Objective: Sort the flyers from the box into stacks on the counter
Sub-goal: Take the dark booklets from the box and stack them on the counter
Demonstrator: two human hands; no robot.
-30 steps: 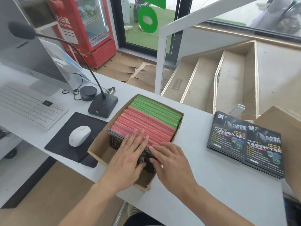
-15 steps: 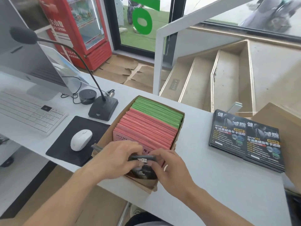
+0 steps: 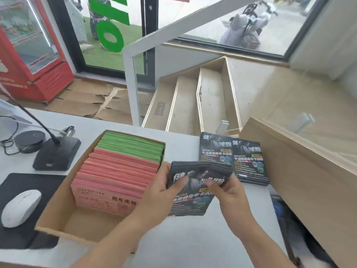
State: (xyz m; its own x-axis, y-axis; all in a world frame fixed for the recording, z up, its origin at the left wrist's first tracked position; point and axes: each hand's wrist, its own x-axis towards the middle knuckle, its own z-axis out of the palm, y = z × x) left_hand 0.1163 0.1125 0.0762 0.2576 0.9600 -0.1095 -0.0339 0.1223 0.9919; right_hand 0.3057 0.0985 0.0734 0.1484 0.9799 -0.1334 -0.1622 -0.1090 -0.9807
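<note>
An open cardboard box stands on the white counter. Inside it, red flyers fill the middle and green flyers the far end; the near end is bare. Both my hands hold a bundle of black flyers above the counter, just right of the box. My left hand grips its left edge, my right hand its right edge with the thumb on the cover. A stack of the same black flyers lies on the counter farther right.
A desk microphone and a round black puck stand left of the box. A white mouse rests on a black pad. A brown cardboard panel leans at the right. Stairs drop behind the counter.
Both hands have lifted the bundle of black flyers out of the box's near end and carried it right, over the counter. The camera view has also shifted right.
</note>
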